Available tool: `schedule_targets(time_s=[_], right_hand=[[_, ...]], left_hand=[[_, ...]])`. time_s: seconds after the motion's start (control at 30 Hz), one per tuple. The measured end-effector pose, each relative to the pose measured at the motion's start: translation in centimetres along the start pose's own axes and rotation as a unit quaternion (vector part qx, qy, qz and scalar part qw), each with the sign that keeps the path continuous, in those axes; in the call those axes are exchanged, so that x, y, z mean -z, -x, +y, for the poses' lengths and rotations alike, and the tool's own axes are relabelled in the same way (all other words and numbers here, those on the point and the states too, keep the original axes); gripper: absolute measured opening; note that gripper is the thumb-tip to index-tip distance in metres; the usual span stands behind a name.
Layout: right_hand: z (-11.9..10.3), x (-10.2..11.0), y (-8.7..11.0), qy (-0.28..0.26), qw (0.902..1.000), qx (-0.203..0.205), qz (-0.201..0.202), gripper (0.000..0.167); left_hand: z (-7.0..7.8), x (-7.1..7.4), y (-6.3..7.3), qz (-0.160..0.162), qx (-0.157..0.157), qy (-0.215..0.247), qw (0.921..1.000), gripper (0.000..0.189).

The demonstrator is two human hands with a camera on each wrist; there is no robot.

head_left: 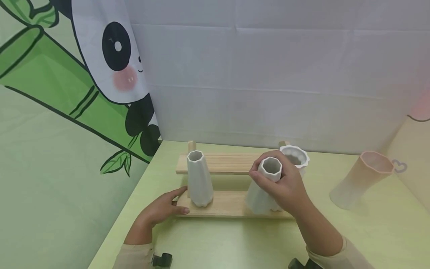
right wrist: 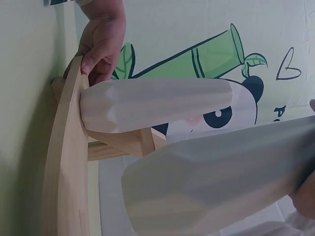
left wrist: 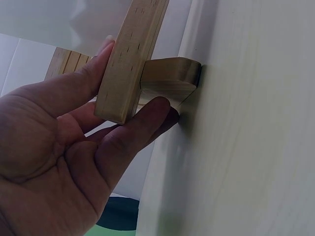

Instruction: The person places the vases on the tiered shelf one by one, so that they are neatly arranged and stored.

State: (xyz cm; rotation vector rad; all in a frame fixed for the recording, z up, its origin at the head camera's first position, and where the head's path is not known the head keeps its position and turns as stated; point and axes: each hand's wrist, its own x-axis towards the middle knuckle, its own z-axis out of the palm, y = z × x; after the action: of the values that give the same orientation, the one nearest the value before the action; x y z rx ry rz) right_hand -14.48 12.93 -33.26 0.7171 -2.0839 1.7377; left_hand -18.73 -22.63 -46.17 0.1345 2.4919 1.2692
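My right hand (head_left: 285, 183) grips a white faceted vase (head_left: 258, 198) around its neck, below the open rim. In the right wrist view the base of this vase (right wrist: 211, 182) is apart from the shelf board and the vase leans a little. My left hand (head_left: 160, 210) holds the left end of a two-tier wooden rack (head_left: 228, 204). The left wrist view has the thumb and fingers on opposite sides of the board (left wrist: 129, 64). A second white faceted vase (head_left: 200, 181) stands upright on the lower shelf, close to my left hand.
Behind my right hand, a white vase with a fluted rim (head_left: 304, 155) is partly hidden. A pink-to-white vase (head_left: 359, 183) stands on the pale yellow-green table (head_left: 235, 243) at the right. White cloth (head_left: 268, 74) hangs behind the rack, and a panda-and-bamboo print (head_left: 77, 93) covers the left side.
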Motion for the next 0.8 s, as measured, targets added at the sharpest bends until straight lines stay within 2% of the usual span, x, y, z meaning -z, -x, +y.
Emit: schedule_targets(time_s=[0.23, 0.57, 0.8], right_hand=[[-0.5, -1.1, -1.9, -0.005, 1.0000, -0.005, 0.002, 0.020], [-1.8, -2.3, -5.0, 0.004, 0.9984, -0.055, 0.014, 0.022], [-3.1, -2.8, -7.4, -0.008, 0.9988, -0.040, 0.027, 0.026]], left_hand=[[-0.1, 0.1, 0.0, -0.002, 0.000, 0.001, 1.0000, 0.088], [-0.1, 0.1, -0.1, -0.005, -0.003, 0.002, 1.0000, 0.088], [-0.3, 0.0, -0.2, -0.002, 0.002, -0.001, 1.0000, 0.088]])
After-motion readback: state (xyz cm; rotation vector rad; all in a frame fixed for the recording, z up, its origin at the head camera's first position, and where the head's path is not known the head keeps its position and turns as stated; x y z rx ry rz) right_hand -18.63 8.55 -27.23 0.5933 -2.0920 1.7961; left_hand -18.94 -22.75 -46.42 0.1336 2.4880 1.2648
